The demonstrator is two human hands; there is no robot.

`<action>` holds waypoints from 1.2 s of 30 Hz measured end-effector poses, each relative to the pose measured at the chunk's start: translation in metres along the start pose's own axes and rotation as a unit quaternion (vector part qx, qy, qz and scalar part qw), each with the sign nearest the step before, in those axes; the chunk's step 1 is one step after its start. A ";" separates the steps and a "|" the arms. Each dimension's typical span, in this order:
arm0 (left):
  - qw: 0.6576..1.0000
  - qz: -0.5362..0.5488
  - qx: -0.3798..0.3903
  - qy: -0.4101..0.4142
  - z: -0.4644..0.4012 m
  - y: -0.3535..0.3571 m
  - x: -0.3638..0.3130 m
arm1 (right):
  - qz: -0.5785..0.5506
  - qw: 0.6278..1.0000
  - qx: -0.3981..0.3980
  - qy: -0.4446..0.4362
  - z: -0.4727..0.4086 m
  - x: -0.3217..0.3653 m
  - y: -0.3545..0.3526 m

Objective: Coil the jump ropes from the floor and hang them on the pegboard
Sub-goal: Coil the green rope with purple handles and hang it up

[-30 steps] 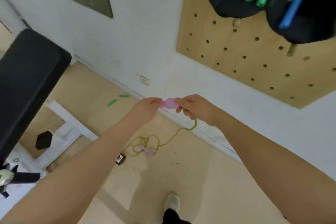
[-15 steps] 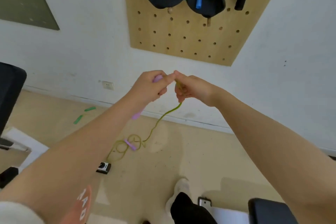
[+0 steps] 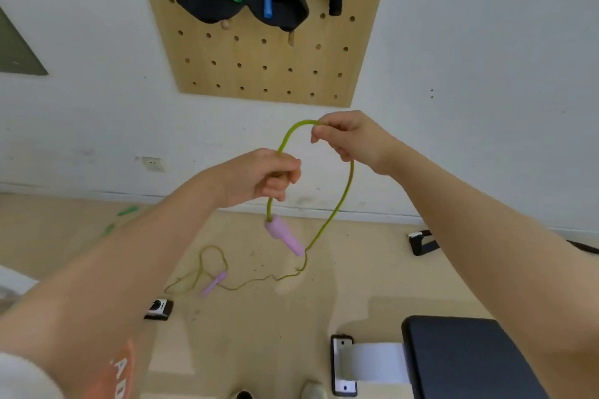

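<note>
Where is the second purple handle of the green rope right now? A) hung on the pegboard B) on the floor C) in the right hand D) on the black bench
B: the second purple handle lies on the floor amid loose green rope.

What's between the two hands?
In the head view, an arch of green rope runs from the left hand up to the right hand. Behind the gap is only white wall.
</note>
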State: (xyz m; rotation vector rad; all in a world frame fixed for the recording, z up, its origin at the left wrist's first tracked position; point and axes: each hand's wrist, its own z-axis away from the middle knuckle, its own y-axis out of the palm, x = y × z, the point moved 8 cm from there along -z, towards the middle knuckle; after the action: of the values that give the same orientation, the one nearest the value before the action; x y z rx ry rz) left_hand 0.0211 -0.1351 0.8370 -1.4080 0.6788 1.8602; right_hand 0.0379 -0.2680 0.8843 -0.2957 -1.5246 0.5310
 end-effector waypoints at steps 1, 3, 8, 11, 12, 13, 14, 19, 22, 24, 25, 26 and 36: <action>1.000 -0.001 0.011 -0.008 -0.004 0.015 -0.001 | -0.009 0.999 -0.034 -0.011 0.002 0.001 -0.009; 0.999 0.028 0.042 -0.011 -0.010 0.045 -0.003 | -0.019 0.989 -0.143 -0.021 0.009 -0.006 -0.038; 0.988 0.105 0.046 0.101 -0.015 0.078 -0.041 | 0.010 0.976 -0.218 0.016 0.036 -0.049 -0.086; 0.982 0.123 -0.001 0.140 -0.020 0.077 -0.060 | 0.178 0.980 -0.075 0.048 0.035 -0.077 -0.055; 0.979 0.142 -0.024 0.146 -0.023 0.075 -0.062 | 0.236 0.971 -0.028 0.038 0.034 -0.083 -0.042; 0.973 0.166 -0.045 0.152 -0.025 0.073 -0.063 | 0.272 0.962 0.020 0.032 0.034 -0.088 -0.030; 0.968 0.186 -0.061 0.157 -0.028 0.071 -0.062 | 0.294 0.952 0.073 0.037 0.036 -0.093 -0.017; 0.967 0.100 -0.192 0.133 -0.047 0.051 -0.036 | 0.386 0.888 0.249 -0.003 0.055 -0.074 0.031; 0.955 0.025 -0.287 0.064 -0.052 0.026 -0.011 | 0.398 0.883 0.246 -0.019 0.055 -0.054 0.028; 0.945 -0.006 -0.324 0.035 -0.047 0.009 0.001 | 0.349 0.895 0.272 0.060 0.058 -0.062 0.014; 0.939 -0.031 -0.343 0.019 -0.042 -0.001 0.006 | 0.333 0.891 0.292 0.099 0.063 -0.070 0.008; 0.930 -0.056 -0.364 0.001 -0.035 -0.011 0.010 | 0.336 0.883 0.307 0.119 0.066 -0.078 0.001; 0.977 0.013 -0.212 -0.002 -0.041 0.064 -0.005 | 0.263 0.949 0.073 -0.158 0.052 -0.019 -0.029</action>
State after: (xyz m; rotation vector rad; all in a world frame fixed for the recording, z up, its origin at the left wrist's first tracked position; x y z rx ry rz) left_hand -0.0041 -0.2069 0.8300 -1.6632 0.3048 2.1126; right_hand -0.0085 -0.3092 0.8844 -0.5275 -1.7040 1.1527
